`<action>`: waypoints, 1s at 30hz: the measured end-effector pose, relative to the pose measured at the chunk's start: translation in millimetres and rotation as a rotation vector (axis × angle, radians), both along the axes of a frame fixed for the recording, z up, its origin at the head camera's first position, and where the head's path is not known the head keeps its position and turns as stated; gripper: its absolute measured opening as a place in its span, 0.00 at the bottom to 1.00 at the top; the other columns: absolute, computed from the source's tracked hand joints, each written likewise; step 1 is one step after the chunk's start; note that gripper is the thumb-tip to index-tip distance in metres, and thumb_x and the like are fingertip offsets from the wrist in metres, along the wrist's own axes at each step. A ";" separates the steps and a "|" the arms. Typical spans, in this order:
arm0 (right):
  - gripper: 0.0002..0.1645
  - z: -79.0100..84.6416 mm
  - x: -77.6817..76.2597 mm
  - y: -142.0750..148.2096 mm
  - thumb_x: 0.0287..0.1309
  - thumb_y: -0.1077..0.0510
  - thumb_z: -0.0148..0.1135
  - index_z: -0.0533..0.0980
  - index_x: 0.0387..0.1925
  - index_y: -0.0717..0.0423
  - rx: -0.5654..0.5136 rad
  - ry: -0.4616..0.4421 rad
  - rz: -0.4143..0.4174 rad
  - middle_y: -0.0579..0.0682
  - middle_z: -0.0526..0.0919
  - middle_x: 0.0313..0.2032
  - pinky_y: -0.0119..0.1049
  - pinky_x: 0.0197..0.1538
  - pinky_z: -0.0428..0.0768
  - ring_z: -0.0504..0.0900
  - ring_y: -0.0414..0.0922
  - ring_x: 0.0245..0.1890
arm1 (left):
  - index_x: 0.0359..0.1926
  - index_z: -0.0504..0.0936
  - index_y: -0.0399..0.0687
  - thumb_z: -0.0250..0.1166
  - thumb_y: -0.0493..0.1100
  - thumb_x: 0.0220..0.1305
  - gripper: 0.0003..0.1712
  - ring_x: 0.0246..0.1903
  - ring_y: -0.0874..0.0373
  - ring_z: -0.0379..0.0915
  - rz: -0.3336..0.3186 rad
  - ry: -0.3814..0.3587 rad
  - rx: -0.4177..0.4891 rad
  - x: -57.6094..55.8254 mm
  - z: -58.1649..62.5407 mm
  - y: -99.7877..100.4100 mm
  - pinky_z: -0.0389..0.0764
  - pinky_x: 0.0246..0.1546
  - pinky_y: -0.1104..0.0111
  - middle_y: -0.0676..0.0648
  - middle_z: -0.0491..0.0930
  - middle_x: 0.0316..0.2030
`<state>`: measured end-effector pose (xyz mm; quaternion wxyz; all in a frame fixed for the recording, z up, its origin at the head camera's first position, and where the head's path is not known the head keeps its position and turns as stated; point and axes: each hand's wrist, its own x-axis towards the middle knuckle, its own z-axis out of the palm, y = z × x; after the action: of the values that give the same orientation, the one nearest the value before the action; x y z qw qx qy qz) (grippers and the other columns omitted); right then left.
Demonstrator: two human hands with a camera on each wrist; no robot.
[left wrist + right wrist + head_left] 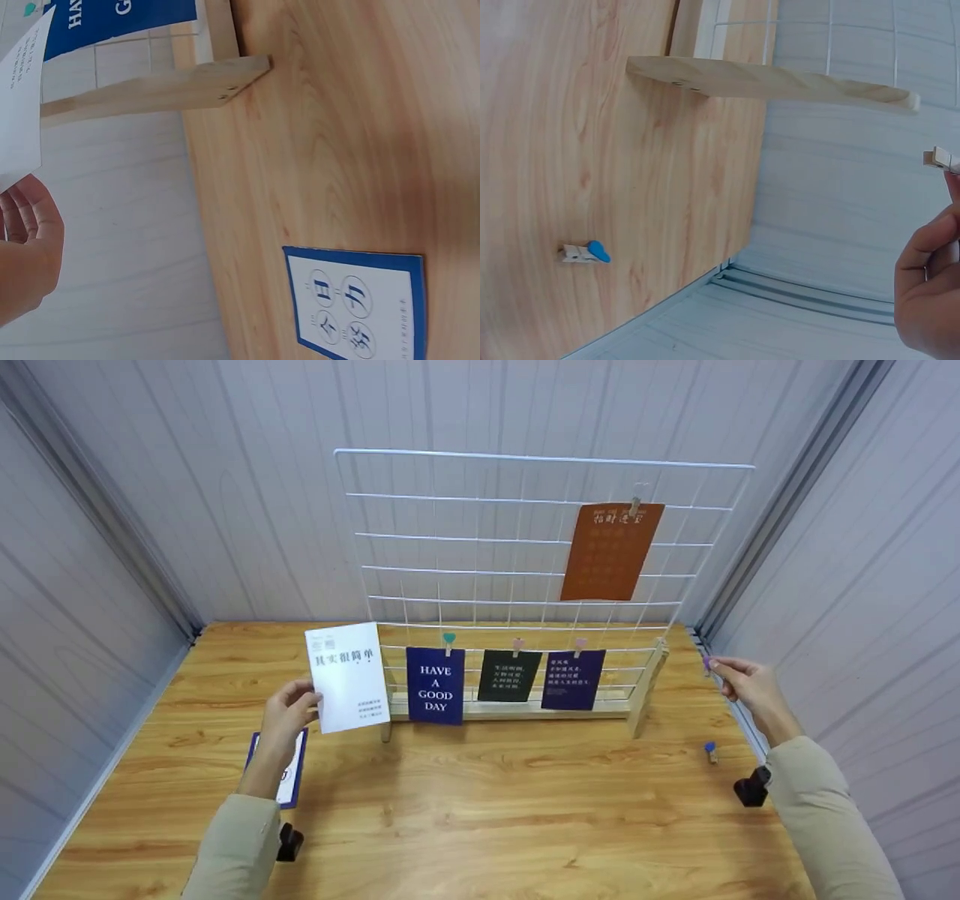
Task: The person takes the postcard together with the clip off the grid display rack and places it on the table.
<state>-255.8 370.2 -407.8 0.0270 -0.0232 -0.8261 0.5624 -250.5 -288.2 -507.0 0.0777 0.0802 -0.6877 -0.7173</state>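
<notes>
My left hand [283, 718] pinches a white card [349, 682] with dark lettering by its left edge, holding it upright near the left end of the white wire grid rack [450, 540]. To the right of the rack, my right hand [754, 690] grips a small wooden clothespin [941, 159] with a purple top between thumb and fingers. Clipped along the rack's lower part are a blue card [436, 686], a dark green card [509, 676] and a purple card [573, 680]. An orange card [612, 552] hangs from a clip at upper right.
A blue-bordered white card [352, 300] lies on the wooden table [525, 810] at left, partly behind my left forearm in the head view. A blue-topped clothespin [711, 752] lies at right. Wooden feet [646, 688] support the rack; panelled walls enclose the table.
</notes>
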 end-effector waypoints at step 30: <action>0.25 -159.0 -27.7 75.7 0.55 0.43 0.55 0.73 0.51 0.51 0.019 -0.161 -0.016 0.53 0.74 0.20 0.36 0.23 0.73 0.71 0.41 0.18 | 0.50 0.69 0.36 0.54 0.41 0.57 0.20 0.37 0.55 0.67 0.046 -0.255 -0.156 27.4 -86.7 -27.8 0.74 0.33 0.70 0.42 0.69 0.42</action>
<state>-283.5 445.9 -566.8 -0.0349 -0.0745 -0.8306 0.5507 -223.1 -315.9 -593.7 0.0122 0.1802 -0.7435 -0.6439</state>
